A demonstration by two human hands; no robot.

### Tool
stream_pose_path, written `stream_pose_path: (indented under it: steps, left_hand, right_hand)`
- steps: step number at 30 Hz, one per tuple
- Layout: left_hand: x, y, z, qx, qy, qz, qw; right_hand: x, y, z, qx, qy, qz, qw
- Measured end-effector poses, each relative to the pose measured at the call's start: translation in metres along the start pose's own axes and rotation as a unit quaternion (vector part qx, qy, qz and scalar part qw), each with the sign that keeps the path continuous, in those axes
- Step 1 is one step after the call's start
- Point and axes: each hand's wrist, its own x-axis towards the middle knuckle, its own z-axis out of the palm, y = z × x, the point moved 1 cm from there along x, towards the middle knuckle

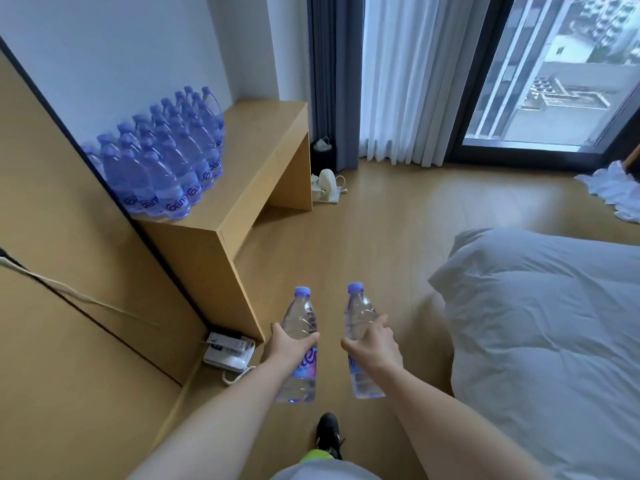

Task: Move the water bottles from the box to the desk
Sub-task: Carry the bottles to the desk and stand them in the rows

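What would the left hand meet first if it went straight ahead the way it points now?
Probably nothing soon: the left hand, holding a bottle, points along bare floor just right of the desk. The desk's near corner looks closest, but depth is unclear.

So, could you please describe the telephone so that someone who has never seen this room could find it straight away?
Start at the wooden desk against the wall, the one carrying the block of purple-capped water bottles. Look down to the floor at the desk's near end, where it meets the wall panel. The white corded telephone lies there, the only thing in that corner, its coiled cord trailing onto the floor.
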Motion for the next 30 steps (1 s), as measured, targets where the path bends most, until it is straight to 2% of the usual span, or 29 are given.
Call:
stream_pose_path:
  steps: [4,7,14,21,30]
  left_hand:
    - [0.074,0.052,-0.014,-0.007,0.002,0.001,1.0]
    - [0.121,0.093,-0.034,-0.01,0.031,-0.008,0.999]
    - [0.205,0.156,-0.069,-0.047,0.059,-0.037,0.996]
    - [0.292,0.203,-0.072,-0.136,0.093,-0.061,0.985]
    - [0.401,0.293,-0.095,-0.173,0.14,-0.117,0.968]
  right_hand:
    - [0.077,-0.055,-0.012,0.009,0.013,-0.003,1.0]
    - [0.126,-0.101,-0.021,0.033,0.024,-0.003,0.999]
    - [0.219,-0.178,-0.02,0.024,0.003,-0.036,0.999]
    - [0.336,-0.244,-0.002,0.022,-0.078,-0.086,0.993]
    - [0.498,-0.349,-0.025,-0.003,-0.186,-0.17,0.968]
